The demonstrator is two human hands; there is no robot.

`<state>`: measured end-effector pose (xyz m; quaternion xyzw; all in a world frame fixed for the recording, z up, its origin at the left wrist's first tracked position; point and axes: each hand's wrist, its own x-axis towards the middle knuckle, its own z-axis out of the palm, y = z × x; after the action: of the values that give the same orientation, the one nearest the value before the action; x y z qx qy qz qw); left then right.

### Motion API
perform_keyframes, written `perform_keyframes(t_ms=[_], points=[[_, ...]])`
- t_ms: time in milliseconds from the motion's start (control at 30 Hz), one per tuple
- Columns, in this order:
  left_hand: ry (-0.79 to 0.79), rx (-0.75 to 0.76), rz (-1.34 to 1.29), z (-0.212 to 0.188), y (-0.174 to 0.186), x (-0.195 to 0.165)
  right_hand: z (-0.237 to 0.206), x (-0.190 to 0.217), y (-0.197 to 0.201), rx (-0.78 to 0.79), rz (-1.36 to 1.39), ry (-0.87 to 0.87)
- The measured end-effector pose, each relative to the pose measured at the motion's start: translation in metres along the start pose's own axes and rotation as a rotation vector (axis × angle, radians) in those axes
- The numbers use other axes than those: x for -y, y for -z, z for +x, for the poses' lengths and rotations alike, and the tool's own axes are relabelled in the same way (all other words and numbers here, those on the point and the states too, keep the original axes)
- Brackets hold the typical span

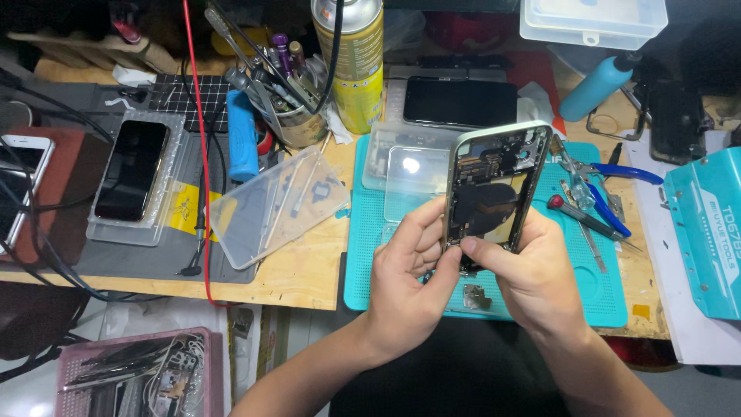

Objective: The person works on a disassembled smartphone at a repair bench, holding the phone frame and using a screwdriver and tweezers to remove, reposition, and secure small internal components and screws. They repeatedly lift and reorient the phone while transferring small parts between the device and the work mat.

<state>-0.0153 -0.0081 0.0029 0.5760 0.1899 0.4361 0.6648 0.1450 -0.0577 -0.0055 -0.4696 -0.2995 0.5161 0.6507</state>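
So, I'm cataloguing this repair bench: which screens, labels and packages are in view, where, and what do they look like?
Dark phone screen: left, in a clear tray, black, unlit.
Second dark screen: top centre, black rectangle, lying flat.
White phone: far left edge, partly cut off.
Yellow spray can: behind, cylindrical, labelled.
Teal tool case: right, white lettering.
Clear lidded box: top right.

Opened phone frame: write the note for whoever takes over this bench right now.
Left hand: grips the lower left edge of the opened phone frame.
Right hand: grips its lower right, thumb pressed across the bottom.
Frame is held upright above the teal mat, no screen on it, inner parts showing.
Done: the phone is open.
Left: a small metal part lies loose on the mat; screwdriver and blue-handled pliers lie to the right.
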Motion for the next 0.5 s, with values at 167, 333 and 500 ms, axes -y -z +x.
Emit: perform_keyframes(t_ms=[167, 333, 500], points=[[-0.004, -0.006, -0.009, -0.001, -0.0012, 0.0005, 0.0004, -0.0024, -0.0006, 0.004, 0.006, 0.028], [-0.01, -0.009, -0.003, -0.001, -0.0011, 0.0005, 0.0003, -0.0032, -0.0008, -0.005, 0.01, 0.022], [0.008, -0.016, 0.023, -0.0024, -0.0008, -0.0006, 0.0, -0.0049, -0.0002, -0.004, 0.019, 0.024]])
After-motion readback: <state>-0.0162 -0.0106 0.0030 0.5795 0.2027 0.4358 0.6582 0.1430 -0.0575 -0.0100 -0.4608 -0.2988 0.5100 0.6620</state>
